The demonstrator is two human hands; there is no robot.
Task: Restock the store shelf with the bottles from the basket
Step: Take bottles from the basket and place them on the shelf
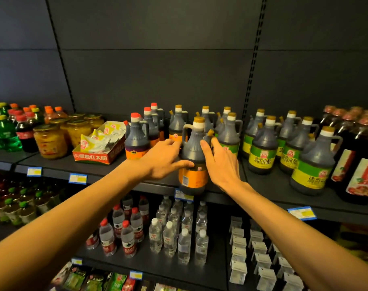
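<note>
A dark sauce bottle [193, 158] with an orange label, a yellow cap and a side handle stands at the front edge of the black shelf [263, 185]. My left hand [164, 158] holds its left side, thumb across the front above the label and fingers round the back. On its right side my right hand [221, 162] lies flat with straight fingers pointing up beside the small spout. Behind it stand more orange-label bottles [137, 139]. The basket is out of sight.
Green-label vinegar bottles [263, 150] fill the shelf to the right, with red-label dark bottles [359, 164] beyond. To the left sit a red carton of sachets [99, 150], jars of yellow fruit [50, 141] and soda bottles [8, 131]. Water bottles [179, 232] stand on the shelf below.
</note>
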